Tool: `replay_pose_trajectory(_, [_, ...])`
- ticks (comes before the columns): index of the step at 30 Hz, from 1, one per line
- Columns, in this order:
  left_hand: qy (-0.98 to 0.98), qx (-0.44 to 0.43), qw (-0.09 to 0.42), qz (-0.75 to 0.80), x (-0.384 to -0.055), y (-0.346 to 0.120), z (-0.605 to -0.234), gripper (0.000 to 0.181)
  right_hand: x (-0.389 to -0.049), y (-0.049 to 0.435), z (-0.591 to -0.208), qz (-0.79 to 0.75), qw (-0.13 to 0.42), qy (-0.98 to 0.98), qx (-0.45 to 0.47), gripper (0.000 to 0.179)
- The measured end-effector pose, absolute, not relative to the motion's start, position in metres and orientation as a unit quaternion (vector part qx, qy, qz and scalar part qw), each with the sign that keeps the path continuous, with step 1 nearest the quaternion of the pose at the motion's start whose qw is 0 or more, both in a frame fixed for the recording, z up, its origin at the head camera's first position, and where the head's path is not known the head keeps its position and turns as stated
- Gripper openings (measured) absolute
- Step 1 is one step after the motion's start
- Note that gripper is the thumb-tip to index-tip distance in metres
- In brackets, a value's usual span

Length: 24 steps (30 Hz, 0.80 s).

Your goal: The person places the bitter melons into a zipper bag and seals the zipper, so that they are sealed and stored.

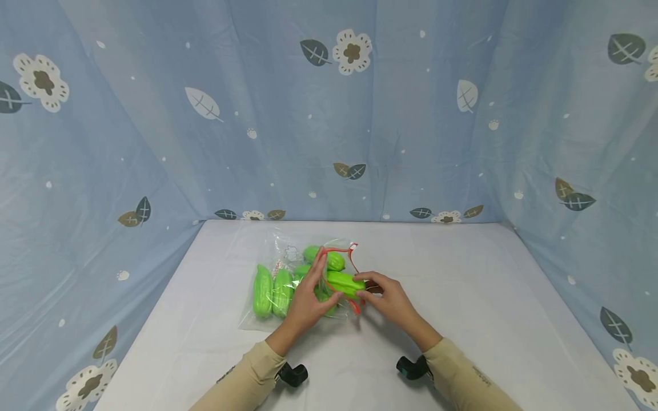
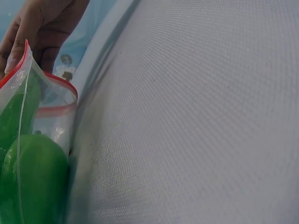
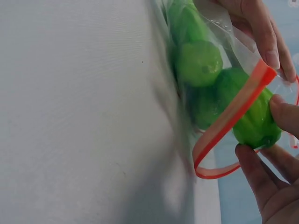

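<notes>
A clear zip bag [image 1: 257, 324] with a red-edged mouth lies on the table, its opening facing right. My right hand [image 1: 388, 299] pinches the end of a green ridged gourd [image 1: 345, 283] between thumb and fingers. Most of that gourd is within the bag's mouth, as the right wrist view also shows past the red strip [image 3: 229, 116]. My left hand [image 1: 310, 297] holds the bag at its mouth, thumb and fingers spread across the top. Inside the bag lie several more green gourds [image 1: 263, 291], some partly hidden by my left hand.
The white table [image 1: 462, 262] runs back to a blue patterned curtain [image 1: 411, 114], which also hangs at both sides. A black wrist-camera mount [image 1: 293, 375] sits under the left forearm, and another [image 1: 411, 368] beside the right.
</notes>
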<state>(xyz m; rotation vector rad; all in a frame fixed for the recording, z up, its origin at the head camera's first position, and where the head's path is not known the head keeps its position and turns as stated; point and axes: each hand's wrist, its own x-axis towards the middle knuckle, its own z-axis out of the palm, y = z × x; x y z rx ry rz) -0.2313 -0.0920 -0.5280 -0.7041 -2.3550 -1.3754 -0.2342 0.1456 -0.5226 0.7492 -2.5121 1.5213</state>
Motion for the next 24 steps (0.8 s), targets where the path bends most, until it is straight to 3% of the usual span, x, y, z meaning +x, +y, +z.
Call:
replay_pose_trajectory(7, [-0.824,-0.248,0.165,-0.483,-0.232,-0.092,-0.527,0.093,-0.237,0.146,-0.522,0.534,0.022,-0.813,0.232,0.032])
replay_pose_trajectory(24, [-0.822,-0.261,0.192,-0.468,-0.23,-0.089,-0.521,0.094,-0.246,0.137,-0.521,0.553,0.003,-0.799,0.237,0.035])
